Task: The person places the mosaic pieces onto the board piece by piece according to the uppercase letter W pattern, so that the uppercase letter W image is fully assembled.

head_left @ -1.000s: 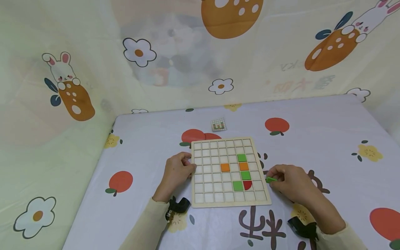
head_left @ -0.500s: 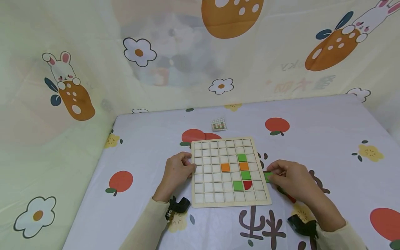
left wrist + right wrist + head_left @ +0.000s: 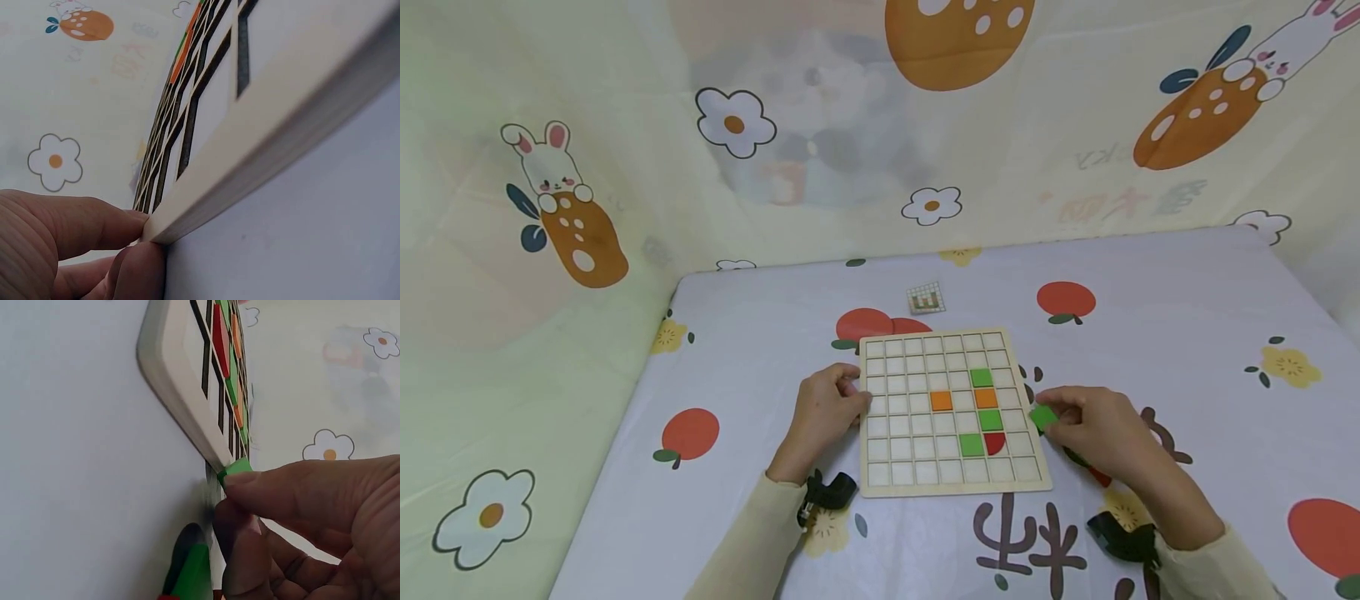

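A pale wooden grid board [image 3: 906,487] lies in front of me with green, orange and red tiles in some of its right-hand squares. My left hand [image 3: 823,421] pinches the board's left rim, a thumb and finger on either side of the edge in the left wrist view. Beside the board's right edge, my right hand [image 3: 1101,429] pinches a green square tile [image 3: 1042,417] between thumb and fingers. In the right wrist view that green tile [image 3: 237,466] is tilted close to the board's rim. The red tile [image 3: 994,442] on the board has one rounded corner.
Under the right hand lie loose pieces, among them a red piece [image 3: 1099,476] and a green piece [image 3: 195,572], partly hidden. A small card with a grid pattern [image 3: 926,298] lies behind the board. A printed cloth [image 3: 760,333] covers the table, and a curtain [image 3: 820,233] hangs at the back.
The right hand has shifted slightly up, and the green tile has turned to show its face instead of a thin edge. A red piece beneath that hand has come into sight. The left hand stays put.
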`<act>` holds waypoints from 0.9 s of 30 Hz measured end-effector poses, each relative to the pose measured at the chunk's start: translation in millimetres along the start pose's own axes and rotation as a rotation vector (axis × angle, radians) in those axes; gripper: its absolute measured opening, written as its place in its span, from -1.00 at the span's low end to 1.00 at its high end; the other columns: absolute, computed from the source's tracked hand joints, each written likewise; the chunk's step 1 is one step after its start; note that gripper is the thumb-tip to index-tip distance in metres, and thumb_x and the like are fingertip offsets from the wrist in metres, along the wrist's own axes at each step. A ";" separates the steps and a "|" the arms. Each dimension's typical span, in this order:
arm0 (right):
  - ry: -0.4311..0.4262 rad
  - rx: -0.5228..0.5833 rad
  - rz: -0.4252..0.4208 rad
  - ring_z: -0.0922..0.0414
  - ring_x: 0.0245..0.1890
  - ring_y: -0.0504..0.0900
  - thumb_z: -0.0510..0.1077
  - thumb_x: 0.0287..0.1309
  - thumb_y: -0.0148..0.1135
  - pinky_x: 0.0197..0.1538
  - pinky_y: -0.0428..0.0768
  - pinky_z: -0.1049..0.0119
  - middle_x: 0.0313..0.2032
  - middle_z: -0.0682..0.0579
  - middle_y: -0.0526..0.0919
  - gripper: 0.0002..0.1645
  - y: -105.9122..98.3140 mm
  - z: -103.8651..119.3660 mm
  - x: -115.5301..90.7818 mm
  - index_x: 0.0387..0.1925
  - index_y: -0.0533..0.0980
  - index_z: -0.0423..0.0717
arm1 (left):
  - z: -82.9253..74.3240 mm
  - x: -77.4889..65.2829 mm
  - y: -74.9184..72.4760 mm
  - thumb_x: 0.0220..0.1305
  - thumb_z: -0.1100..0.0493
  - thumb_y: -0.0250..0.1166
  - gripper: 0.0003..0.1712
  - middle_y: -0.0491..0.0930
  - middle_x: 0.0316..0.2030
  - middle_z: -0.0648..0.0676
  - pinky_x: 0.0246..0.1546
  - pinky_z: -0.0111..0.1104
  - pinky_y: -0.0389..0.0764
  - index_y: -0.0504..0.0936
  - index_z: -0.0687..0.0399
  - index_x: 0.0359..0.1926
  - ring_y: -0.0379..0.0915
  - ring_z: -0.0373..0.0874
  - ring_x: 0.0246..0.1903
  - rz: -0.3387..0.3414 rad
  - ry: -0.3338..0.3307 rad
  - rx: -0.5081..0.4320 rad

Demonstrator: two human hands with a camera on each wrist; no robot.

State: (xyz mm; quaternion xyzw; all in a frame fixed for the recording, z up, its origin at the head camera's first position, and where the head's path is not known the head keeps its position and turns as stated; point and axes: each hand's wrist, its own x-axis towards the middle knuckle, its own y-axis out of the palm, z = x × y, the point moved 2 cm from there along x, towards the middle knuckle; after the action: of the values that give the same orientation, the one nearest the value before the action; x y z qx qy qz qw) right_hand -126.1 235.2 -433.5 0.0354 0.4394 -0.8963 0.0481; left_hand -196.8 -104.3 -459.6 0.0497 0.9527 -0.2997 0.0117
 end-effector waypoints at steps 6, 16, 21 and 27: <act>-0.001 -0.020 0.019 0.07 -0.36 0.51 -0.37 0.05 0.35 -0.45 0.47 0.32 -0.26 -0.07 0.68 -0.47 1.4 3.3 2.4 0.14 0.66 -0.31 | -0.4 0.0 -0.4 0.21 0.33 0.42 -0.59 0.60 -0.50 0.03 -0.55 -0.37 0.57 0.66 0.31 0.09 0.50 -0.21 -0.63 0.003 -0.016 -0.009; -0.026 -0.020 -0.027 0.09 -0.41 0.55 -0.31 0.21 0.33 -0.44 0.47 0.32 -0.37 -0.02 0.71 -0.59 0.8 4.7 4.1 0.12 0.67 -0.26 | -0.7 -0.4 -0.6 0.22 0.32 0.42 -0.59 0.60 -0.49 0.03 -0.55 -0.38 0.56 0.66 0.31 0.10 0.51 -0.21 -0.63 0.007 -0.019 -0.011; -0.010 0.025 -0.015 0.13 -0.45 0.53 -0.29 0.22 0.34 -0.46 0.47 0.34 -0.43 0.09 0.68 -0.65 0.2 0.7 4.7 0.05 0.70 -0.20 | -0.5 0.0 -0.6 0.22 0.31 0.42 -0.59 0.59 -0.49 0.03 -0.55 -0.38 0.55 0.66 0.31 0.10 0.51 -0.21 -0.63 0.007 -0.022 -0.011; -0.005 0.028 0.027 0.09 -0.38 0.52 -0.32 0.07 0.39 -0.42 0.49 0.33 -0.36 0.03 0.65 -0.56 -0.5 -0.7 5.0 0.06 0.69 -0.25 | -0.3 0.4 -0.6 0.22 0.32 0.42 -0.59 0.60 -0.49 0.03 -0.56 -0.38 0.55 0.66 0.31 0.09 0.51 -0.21 -0.63 0.007 -0.022 -0.014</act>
State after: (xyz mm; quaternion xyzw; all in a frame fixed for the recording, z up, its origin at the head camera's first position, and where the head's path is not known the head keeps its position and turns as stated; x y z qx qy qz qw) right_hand -131.1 235.7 -434.0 0.0396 0.4263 -0.9016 0.0610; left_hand -197.3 -104.6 -459.0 0.0498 0.9544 -0.2934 0.0234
